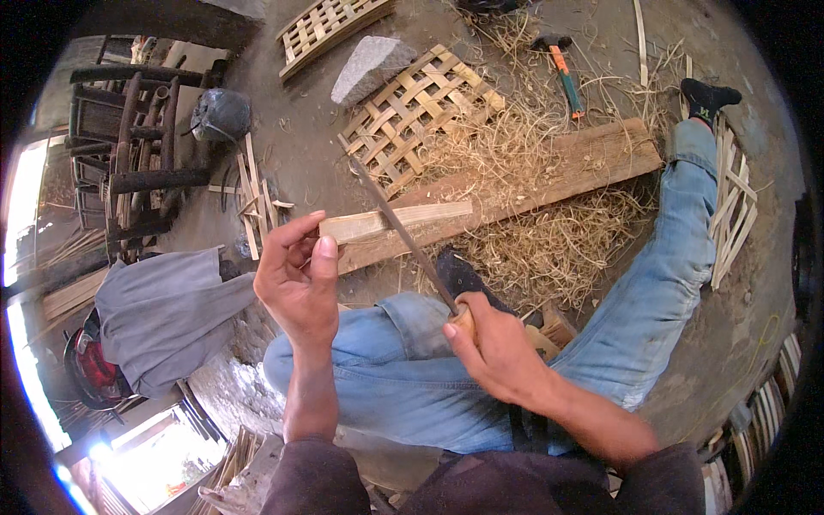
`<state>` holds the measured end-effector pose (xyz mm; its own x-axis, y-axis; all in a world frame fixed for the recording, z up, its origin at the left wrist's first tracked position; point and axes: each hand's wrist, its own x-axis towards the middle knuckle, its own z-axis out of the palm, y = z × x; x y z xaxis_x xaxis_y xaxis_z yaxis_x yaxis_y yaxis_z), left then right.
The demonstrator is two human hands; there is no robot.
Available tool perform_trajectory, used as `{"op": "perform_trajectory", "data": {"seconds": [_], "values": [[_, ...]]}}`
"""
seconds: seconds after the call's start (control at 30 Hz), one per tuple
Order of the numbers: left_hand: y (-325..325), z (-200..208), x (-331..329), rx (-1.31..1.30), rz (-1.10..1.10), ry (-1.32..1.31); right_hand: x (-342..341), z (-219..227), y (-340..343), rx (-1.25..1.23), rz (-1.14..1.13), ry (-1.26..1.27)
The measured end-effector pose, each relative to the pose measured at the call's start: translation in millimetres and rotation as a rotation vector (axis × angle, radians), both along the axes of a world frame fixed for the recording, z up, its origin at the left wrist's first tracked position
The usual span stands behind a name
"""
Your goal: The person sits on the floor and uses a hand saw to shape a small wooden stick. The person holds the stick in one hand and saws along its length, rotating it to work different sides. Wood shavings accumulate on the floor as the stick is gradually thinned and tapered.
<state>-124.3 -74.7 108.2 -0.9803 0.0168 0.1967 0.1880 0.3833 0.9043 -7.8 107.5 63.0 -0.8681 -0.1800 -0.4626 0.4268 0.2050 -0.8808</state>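
Note:
My left hand [300,279] pinches one end of a short, pale wooden strip [356,226], probably bamboo, between thumb and fingers. The strip points right, over a thick wooden plank [592,163]; whether it touches the plank I cannot tell. In my right hand [502,352] is the wooden handle of a long, narrow knife [412,249]. Its dark blade slants up to the left and crosses the strip near its middle, its tip reaching a woven bamboo panel [421,112].
Curly shavings [549,245] lie around the plank. Beyond it are a hammer [564,81] with an orange and green handle, a grey stone [369,69] and another woven panel [330,30]. A dark rack [137,154] stands left, near a grey cloth [172,318]. My jeans-clad legs [661,283] flank the shavings.

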Motion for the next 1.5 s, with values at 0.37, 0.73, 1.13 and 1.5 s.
{"op": "perform_trajectory", "data": {"seconds": [0.37, 0.73, 1.13, 1.5], "values": [[-12, -1, 6, 0.052, 0.019, -0.075, 7, 8, -16, -0.138, -0.001, 0.056], [-5, 4, 2, 0.004, -0.009, -0.042, -1, -2, -8, -0.003, 0.044, -0.037], [-3, 4, 18, -0.025, -0.031, -0.027, -7, 2, -7, 0.074, 0.013, 0.062], [-6, 9, 17, -0.038, -0.032, -0.071, -7, -1, -1, 0.152, 0.095, 0.049]]}}
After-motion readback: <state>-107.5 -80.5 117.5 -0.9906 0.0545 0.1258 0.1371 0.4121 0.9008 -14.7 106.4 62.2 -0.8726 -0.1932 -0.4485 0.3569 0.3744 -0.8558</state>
